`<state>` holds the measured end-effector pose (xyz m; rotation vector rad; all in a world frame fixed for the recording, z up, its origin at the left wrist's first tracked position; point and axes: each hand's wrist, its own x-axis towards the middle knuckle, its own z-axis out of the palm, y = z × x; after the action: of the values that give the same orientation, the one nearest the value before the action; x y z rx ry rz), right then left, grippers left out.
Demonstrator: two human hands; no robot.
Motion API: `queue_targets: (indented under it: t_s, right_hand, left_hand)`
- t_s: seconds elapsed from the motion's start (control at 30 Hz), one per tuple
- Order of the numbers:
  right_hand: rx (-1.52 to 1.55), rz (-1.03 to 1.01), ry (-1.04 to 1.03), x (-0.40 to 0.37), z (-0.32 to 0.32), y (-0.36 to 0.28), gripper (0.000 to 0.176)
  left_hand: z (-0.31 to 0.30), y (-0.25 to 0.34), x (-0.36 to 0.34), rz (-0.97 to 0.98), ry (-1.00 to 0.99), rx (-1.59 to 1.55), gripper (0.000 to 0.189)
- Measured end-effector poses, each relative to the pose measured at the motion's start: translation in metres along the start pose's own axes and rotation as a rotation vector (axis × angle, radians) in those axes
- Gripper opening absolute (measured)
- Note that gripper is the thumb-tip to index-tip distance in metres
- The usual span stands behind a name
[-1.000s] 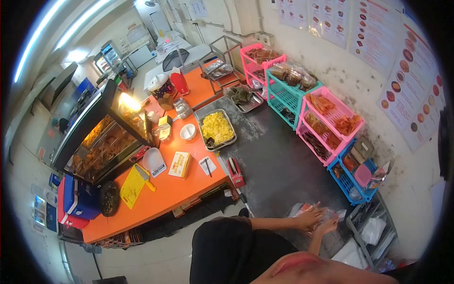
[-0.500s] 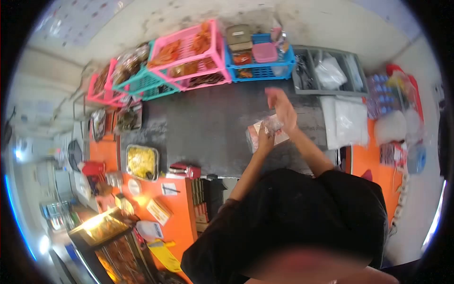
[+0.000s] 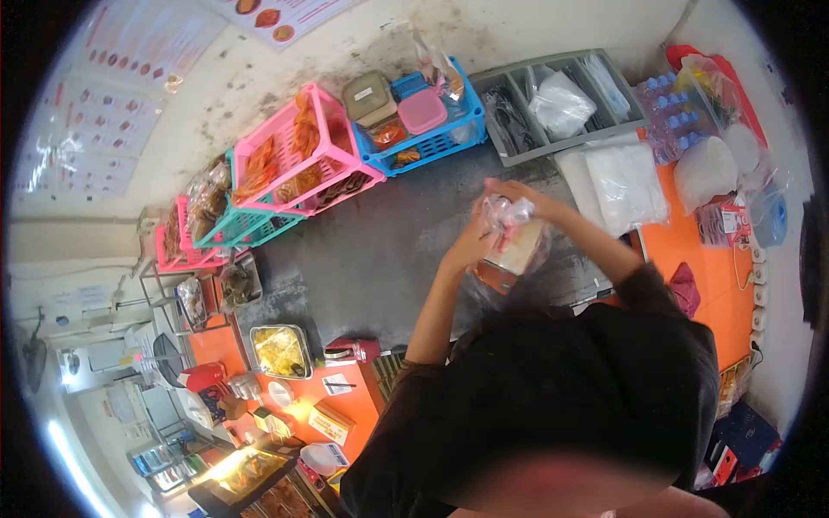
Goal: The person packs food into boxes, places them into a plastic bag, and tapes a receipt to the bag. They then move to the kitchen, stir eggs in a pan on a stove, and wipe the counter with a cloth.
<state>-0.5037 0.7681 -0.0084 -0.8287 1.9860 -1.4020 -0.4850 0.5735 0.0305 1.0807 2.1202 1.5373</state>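
Observation:
Both my hands hold a clear plastic bag (image 3: 518,246) with a pale and reddish food pack inside, lifted above the dark grey counter (image 3: 371,250). My left hand (image 3: 471,246) grips the bag's left side near its top. My right hand (image 3: 516,192) pinches the gathered neck of the bag from above. My black sleeves and torso fill the lower middle of the view and hide the counter's near edge.
Pink, teal and blue baskets (image 3: 414,121) of packed snacks line the wall. A grey tray (image 3: 553,104) holds plastic bags, with a stack of clear bags (image 3: 617,186) beside it. A metal tray of yellow food (image 3: 278,351) and a red tape dispenser (image 3: 350,350) sit to the left.
The view has swung round from the orange table to the dark counter. My hands have lifted the bag off the counter and now gather its top.

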Motion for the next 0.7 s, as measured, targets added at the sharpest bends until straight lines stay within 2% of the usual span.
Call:
queue_targets:
  t_s: [0.03,0.07,0.1,0.13,0.17,0.2,0.27,0.3,0.37,0.4,0.43,0.47,0.5,0.53,0.57,0.6,0.63,0.7]
  right_hand:
    - [0.278,0.061,0.529,-0.02,0.029,0.002,0.032]
    - [0.552,0.127,1.058,-0.036,0.059,0.0,0.031]
    - [0.356,0.194,1.334,-0.041,0.087,-0.01,0.025]
    - [0.145,0.269,1.596,-0.044,0.121,-0.024,0.021]
    - [0.386,0.316,1.56,-0.047,0.165,-0.026,0.021]
    - [0.621,0.353,1.513,-0.047,0.194,-0.024,0.022]
    - [1.348,0.273,0.732,-0.07,0.165,-0.098,0.019]
    - [1.359,0.27,0.739,-0.076,0.141,-0.11,0.019]
    - [0.645,0.283,0.425,-0.078,0.083,-0.108,0.024]
    - [0.398,0.013,0.801,-0.064,0.06,-0.094,0.031]
    - [0.564,0.034,1.027,-0.049,0.026,-0.076,0.03]
    - [0.591,0.046,1.079,-0.035,-0.022,-0.066,0.028]
    - [0.483,0.01,1.074,-0.019,-0.062,-0.041,0.025]
    - [0.296,0.102,1.131,0.004,-0.091,-0.002,0.018]
    - [-0.071,0.105,1.162,0.027,-0.111,0.068,0.015]
    - [-0.439,0.103,1.176,0.042,-0.119,0.128,0.015]
    - [-0.442,0.079,1.182,0.051,-0.121,0.142,0.015]
    - [-0.615,0.581,1.267,0.072,-0.125,0.164,0.016]
  left_hand:
    - [0.005,-0.008,0.006,0.026,0.059,0.123,0.041]
    - [0.005,-0.008,0.017,-0.219,-0.299,0.205,0.041]
    - [0.016,-0.017,0.019,-0.223,-0.309,0.198,0.041]
    - [0.032,-0.03,0.013,-0.144,-0.13,0.161,0.04]
    - [0.043,-0.039,0.011,-0.063,0.049,0.125,0.04]
    - [0.046,-0.031,0.02,-0.067,0.038,0.117,0.04]
    - [0.041,-0.005,0.036,0.112,-0.071,0.389,0.05]
    - [0.043,-0.006,0.039,0.11,-0.084,0.389,0.05]
    - [0.05,-0.004,0.037,0.106,-0.19,0.499,0.053]
    - [0.048,0.0,0.035,0.117,-0.271,0.508,0.052]
    - [0.05,-0.003,0.033,0.119,-0.271,0.518,0.052]
    - [0.056,-0.01,0.028,0.076,-0.238,0.514,0.052]
    - [0.059,-0.013,0.026,0.034,-0.201,0.51,0.052]
    - [0.054,0.005,0.033,0.091,-0.168,0.562,0.046]
    - [0.057,0.003,0.03,0.093,-0.161,0.574,0.046]
    - [0.065,-0.004,0.025,0.019,-0.019,0.637,0.043]
    - [0.073,-0.013,0.019,-0.05,0.126,0.7,0.041]
    - [0.089,-0.027,0.0,-0.071,0.114,0.755,0.038]
